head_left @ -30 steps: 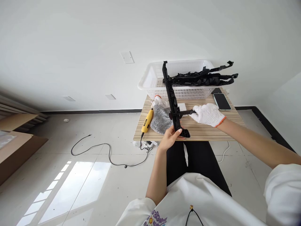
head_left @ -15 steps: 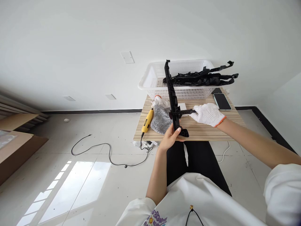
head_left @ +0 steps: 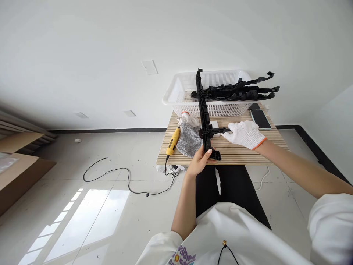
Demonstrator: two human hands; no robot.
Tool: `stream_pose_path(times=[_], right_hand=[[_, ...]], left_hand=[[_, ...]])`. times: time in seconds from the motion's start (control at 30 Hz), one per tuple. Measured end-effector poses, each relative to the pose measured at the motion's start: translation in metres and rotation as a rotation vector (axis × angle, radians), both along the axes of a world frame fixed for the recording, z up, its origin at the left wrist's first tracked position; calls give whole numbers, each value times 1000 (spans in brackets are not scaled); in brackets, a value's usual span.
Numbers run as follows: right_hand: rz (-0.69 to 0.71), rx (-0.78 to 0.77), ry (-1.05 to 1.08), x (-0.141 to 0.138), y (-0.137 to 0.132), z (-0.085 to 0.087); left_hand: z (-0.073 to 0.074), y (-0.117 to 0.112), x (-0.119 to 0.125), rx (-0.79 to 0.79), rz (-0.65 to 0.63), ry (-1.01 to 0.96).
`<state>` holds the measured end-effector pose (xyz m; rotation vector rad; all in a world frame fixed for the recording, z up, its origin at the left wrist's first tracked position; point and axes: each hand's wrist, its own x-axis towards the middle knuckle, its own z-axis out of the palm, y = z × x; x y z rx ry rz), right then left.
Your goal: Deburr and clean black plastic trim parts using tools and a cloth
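Observation:
My bare left hand point(head_left: 199, 162) grips the near end of a long black plastic part point(head_left: 203, 110), which stands nearly upright over the small wooden table point(head_left: 248, 151). My right hand point(head_left: 244, 133), in a white knit glove, is closed on a short black tool point(head_left: 219, 130) whose tip touches the part's side about midway up. Several more black parts point(head_left: 239, 91) lie across the white basket point(head_left: 176, 94) at the back of the table.
A yellow power tool point(head_left: 172, 141) and a grey glove point(head_left: 189, 139) lie on the table's left side, a phone point(head_left: 260, 119) at the right. A black cord point(head_left: 121, 176) trails over the floor. Cardboard boxes point(head_left: 16, 165) stand at far left.
The long black part has tilted more upright, its top end shifting slightly right. Both hands have kept their grips.

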<state>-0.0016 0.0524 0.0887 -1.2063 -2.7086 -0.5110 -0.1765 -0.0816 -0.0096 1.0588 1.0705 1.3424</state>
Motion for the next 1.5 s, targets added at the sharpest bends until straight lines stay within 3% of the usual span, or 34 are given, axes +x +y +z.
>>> stream_pose_path(times=[0.37,0.77,1.5], right_hand=[[-18,-27,45,-2,-6,-4],[19,55,40,3,-5,-12],[-11,25,88,1,-9,-12]], left_hand=[[1,-3,-1,14,3,-99],[-1,-2,-2,23,-8,-137],[3,-2,0,-1,29,-38]])
